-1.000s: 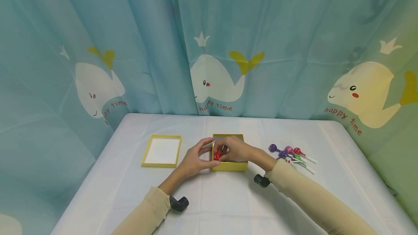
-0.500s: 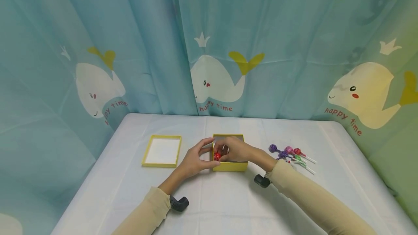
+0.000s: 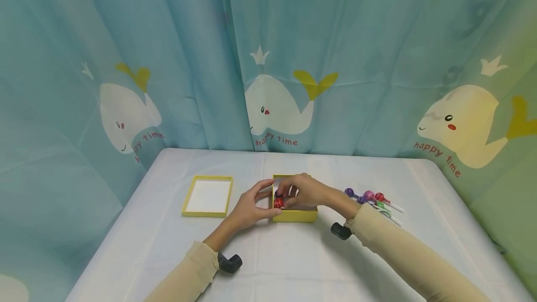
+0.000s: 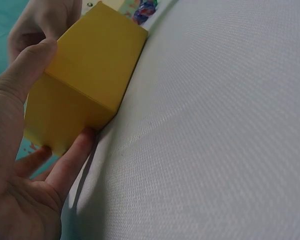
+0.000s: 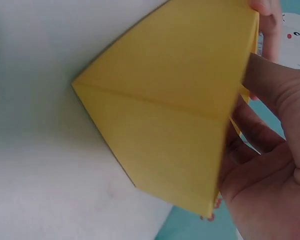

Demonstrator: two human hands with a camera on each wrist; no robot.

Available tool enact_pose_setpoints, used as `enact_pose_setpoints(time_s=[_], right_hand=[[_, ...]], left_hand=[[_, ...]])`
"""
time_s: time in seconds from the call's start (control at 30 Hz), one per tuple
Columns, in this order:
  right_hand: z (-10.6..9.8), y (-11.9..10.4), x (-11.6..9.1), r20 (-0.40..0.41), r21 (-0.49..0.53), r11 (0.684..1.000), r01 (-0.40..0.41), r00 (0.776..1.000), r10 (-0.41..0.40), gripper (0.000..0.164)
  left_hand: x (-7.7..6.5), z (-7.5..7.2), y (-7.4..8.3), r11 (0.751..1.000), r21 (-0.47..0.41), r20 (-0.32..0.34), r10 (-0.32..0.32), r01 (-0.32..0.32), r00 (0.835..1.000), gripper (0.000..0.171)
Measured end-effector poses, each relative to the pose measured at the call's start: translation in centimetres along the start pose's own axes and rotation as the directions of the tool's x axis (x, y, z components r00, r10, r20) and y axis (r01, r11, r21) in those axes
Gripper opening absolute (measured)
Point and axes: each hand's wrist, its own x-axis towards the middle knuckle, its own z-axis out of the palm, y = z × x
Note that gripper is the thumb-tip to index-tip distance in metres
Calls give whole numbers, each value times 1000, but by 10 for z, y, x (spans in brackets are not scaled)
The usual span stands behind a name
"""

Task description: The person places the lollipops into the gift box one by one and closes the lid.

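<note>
In the head view an open yellow box (image 3: pixel 295 216) stands on the table. My left hand (image 3: pixel 247 208) grips its left side, thumb at the front corner and fingers along the side; the left wrist view shows the thumb at the box's upper edge and fingertips low on its wall. My right hand (image 3: pixel 308 190) reaches over the rim into the box, thumb and forefinger apart. Just left of these fingertips lie a red lollipop (image 3: pixel 278 203) and a dark purple lollipop (image 3: pixel 277 193), mostly hidden. In the right wrist view the box wall (image 5: pixel 155 115) hides the right fingertips.
A shallow yellow lid (image 3: pixel 208 195) with a white inside lies left of the box. Several wrapped lollipops (image 3: pixel 368 195), purple, pink, red and green, lie in a bunch to the right, partly behind the right sleeve (image 3: pixel 390 234). A whale-print curtain (image 3: pixel 201 59) hangs behind the table.
My right hand has drawn slightly right, away from the red lollipop, and the purple lollipop beside it now shows. The left hand stays on the box. The head view has tipped slightly.
</note>
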Motion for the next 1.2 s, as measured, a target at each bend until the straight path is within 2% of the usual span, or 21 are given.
enact_pose_setpoints(time_s=[0.27, 0.5, 0.73, 0.97, 1.2], right_hand=[[-22, -7, -12, -45, -62, 998, 1, 999, -4, 26], [-46, -13, -32, -101, -90, 995, -37, 994, 28, 26], [-64, -11, -54, -154, -97, 993, -73, 986, 58, 29], [-74, -2, -76, -181, -98, 984, -148, 975, 129, 31], [-78, 8, -93, -205, -90, 984, -153, 970, 132, 29]], left_hand=[[0, 0, 0, 1000, -13, -5, 0, 0, 1000, 84], [1, 0, 0, 1000, 16, -7, -8, 8, 1000, 88], [1, 0, 2, 1000, -6, -11, -19, 19, 1000, 89], [0, 0, 2, 1000, 2, -8, -24, 24, 1000, 88], [1, -1, -1, 1000, -17, -9, -16, 16, 1000, 85]])
